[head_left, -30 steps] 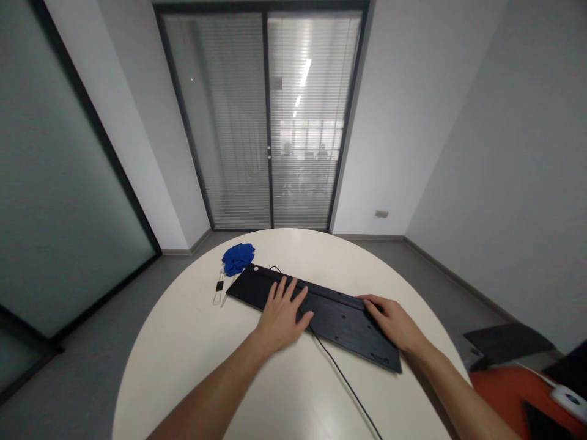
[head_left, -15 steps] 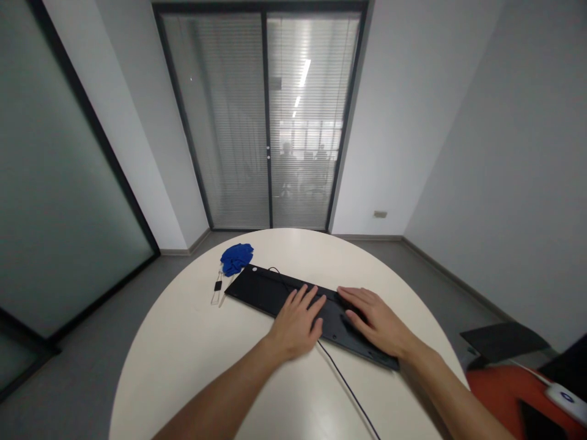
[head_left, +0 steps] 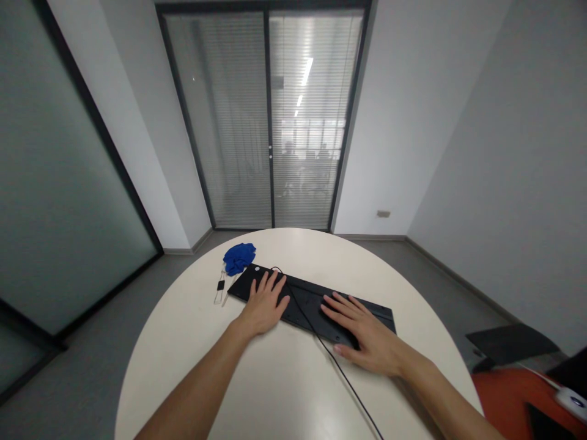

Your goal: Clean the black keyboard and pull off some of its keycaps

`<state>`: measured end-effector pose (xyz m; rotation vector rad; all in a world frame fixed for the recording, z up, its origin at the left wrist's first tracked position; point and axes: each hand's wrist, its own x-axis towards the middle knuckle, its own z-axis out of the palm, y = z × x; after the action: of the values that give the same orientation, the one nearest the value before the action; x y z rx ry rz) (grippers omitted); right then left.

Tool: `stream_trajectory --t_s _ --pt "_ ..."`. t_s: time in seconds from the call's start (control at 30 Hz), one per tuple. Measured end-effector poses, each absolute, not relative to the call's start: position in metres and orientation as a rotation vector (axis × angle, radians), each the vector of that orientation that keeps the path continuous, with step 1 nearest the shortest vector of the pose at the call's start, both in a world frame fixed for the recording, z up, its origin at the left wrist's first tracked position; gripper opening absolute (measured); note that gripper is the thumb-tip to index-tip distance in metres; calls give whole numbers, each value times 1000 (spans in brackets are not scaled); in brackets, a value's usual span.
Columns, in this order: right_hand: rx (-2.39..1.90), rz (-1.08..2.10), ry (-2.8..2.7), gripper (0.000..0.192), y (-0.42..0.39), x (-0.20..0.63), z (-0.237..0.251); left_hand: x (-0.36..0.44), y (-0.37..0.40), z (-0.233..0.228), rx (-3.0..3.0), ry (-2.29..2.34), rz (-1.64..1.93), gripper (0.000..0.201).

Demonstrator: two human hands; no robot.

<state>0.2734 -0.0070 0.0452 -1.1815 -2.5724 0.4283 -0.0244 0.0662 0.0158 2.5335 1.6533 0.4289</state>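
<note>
A black keyboard (head_left: 306, 294) lies slanted across the table, apparently underside up, with small round feet and a pale round spot at its far left corner. Flat on its left part rests my left hand (head_left: 262, 310), fingers spread. My right hand (head_left: 367, 337) lies over the right part, fingers stretched out and thumb by the near edge. A black cable (head_left: 346, 377) loops at the far edge, crosses the keyboard between my hands and runs toward me. Beyond the left end sits a crumpled blue cloth (head_left: 239, 259), with a black binder clip (head_left: 221, 285) near it.
Everything rests on a round cream table (head_left: 183, 324). To the lower right is an orange-red chair seat (head_left: 502, 397) with a white device (head_left: 571, 400) and a dark flat object on it. A glass door with blinds (head_left: 302, 177) stands behind the table.
My left hand has slid left along the keyboard, uncovering the cable in the middle. My right hand has shifted slightly toward me, its fingers more spread. The keyboard's right end is now more visible.
</note>
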Motion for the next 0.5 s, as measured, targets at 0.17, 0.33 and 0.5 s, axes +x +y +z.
stream_trajectory --t_s 0.17,0.33,0.5 --pt "-1195 432 -2599 71 -7 275 46 -31 59 27 2607 1463 340 71" --pt "-1410 265 -2371 52 -1 285 44 -31 52 34 2690 1272 361 84" --pt "-1714 171 -2086 53 8 303 40 -19 48 31 2732 1194 367 87"
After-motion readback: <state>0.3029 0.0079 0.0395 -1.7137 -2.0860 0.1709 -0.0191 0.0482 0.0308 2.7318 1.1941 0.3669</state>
